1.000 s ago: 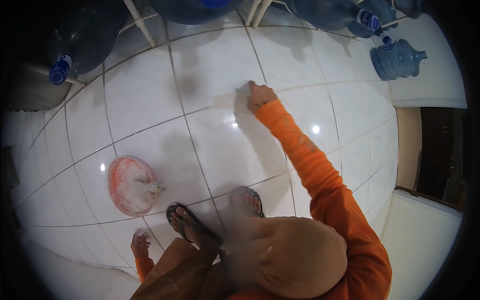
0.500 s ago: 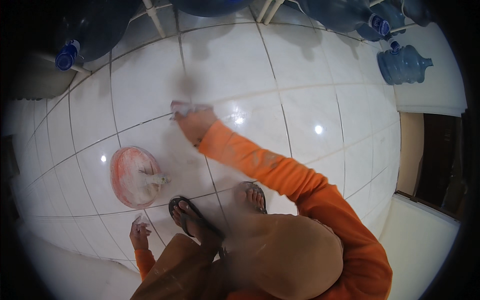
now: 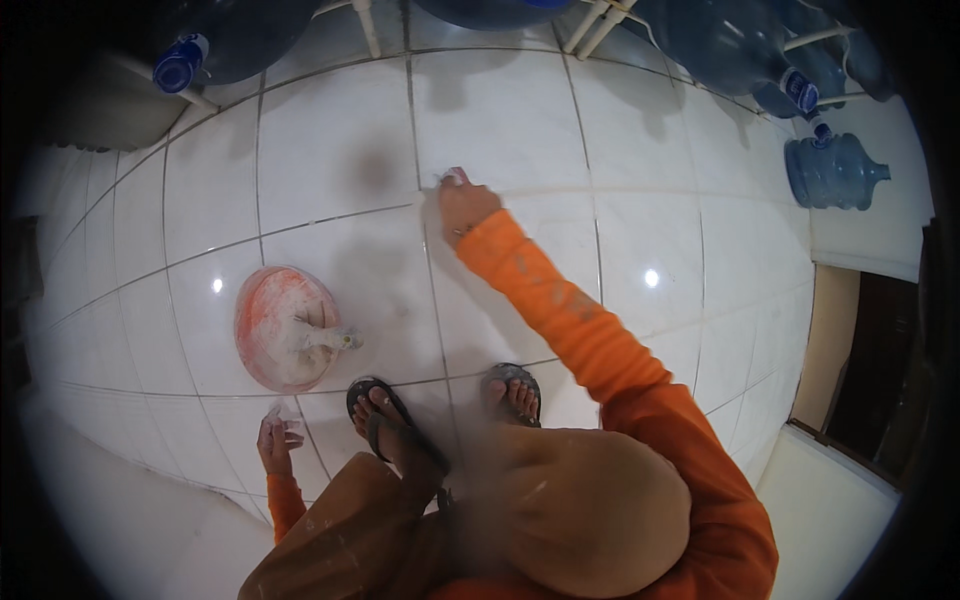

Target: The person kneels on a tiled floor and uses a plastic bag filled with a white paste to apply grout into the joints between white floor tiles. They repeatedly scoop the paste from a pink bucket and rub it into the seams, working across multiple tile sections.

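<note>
Out over the white tiles, my right hand [image 3: 470,208] is closed on a small pale pinkish piece, probably a cloth or pad. It sits low against the floor, where two tile joints cross. Down at the left, my left hand [image 3: 277,440] has its fingers curled round a crumpled whitish scrap whose kind I cannot make out. Beyond that hand a round red basin [image 3: 258,290] rests on the floor, smeared inside with white paste or powder. A white-coated tool [image 3: 325,338] lies in it, its handle end sticking out over the right rim.
My sandalled feet [image 3: 395,425] stand near the basin. Large blue water jugs [image 3: 720,45] lie on a white pipe rack [image 3: 600,25] along the far side. Another jug [image 3: 830,172] stands at the far right. A dark doorway [image 3: 880,350] opens on the right.
My right hand has slid right and slightly away along the tile joint, past the crossing. My left hand stays beside the basin. The whole view has shifted a little.
</note>
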`<state>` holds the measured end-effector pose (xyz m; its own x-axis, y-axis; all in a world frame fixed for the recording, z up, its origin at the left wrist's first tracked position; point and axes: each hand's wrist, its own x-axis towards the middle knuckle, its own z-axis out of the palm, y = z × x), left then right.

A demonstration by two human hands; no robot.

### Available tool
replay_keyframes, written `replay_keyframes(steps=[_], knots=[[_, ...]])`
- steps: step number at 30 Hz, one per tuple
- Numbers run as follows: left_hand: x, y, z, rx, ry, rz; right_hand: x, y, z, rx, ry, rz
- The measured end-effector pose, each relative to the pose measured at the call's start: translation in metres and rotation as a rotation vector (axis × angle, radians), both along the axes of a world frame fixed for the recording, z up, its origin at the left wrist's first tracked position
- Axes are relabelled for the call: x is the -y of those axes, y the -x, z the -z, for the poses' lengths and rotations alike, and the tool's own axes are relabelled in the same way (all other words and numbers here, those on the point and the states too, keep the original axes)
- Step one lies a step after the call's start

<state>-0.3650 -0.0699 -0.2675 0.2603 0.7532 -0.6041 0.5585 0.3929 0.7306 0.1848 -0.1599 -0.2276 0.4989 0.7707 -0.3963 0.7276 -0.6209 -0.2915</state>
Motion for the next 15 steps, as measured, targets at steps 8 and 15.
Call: replay_keyframes(steps=[8,15], knots=[[-0.003,-0.072,-0.010,0.138,0.051,-0.185,-0.076,0.103,-0.001,-0.073,-0.123,-0.447],[-0.027,-0.084,-0.001,0.135,0.055,-0.171,-0.009,0.099,0.067,0.261,-0.278,-0.597]])
